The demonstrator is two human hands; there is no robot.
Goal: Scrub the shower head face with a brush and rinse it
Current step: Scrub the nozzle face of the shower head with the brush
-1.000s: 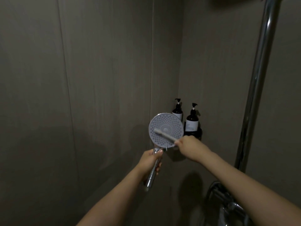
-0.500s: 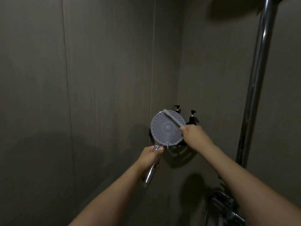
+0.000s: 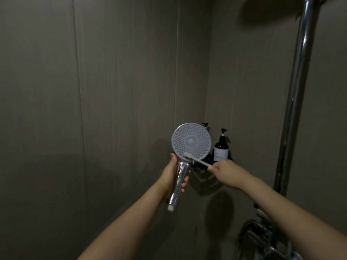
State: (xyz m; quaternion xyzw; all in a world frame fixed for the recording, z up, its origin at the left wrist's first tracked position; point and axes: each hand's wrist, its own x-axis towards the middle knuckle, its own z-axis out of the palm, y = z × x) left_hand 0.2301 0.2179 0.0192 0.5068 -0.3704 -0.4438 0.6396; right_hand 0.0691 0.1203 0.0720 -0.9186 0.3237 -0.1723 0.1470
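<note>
A round hand shower head (image 3: 191,141) with a pale dotted face points toward me, held upright in the shower corner. My left hand (image 3: 171,176) grips its chrome handle just below the head. My right hand (image 3: 224,170) pinches the end of a thin white brush (image 3: 197,160). The brush's bristled tip lies against the lower edge of the face, close to where the handle begins.
A dark pump bottle (image 3: 221,147) stands on a black corner shelf (image 3: 203,168) behind the head; a second pump top peeks out above the head. A chrome riser pipe (image 3: 298,91) runs up the right wall, with tap fittings (image 3: 262,239) at the lower right.
The brush has swept from the upper right rim of the face down to its lower edge. My right hand dropped with it, uncovering the right bottle. The shower head stayed roughly in place.
</note>
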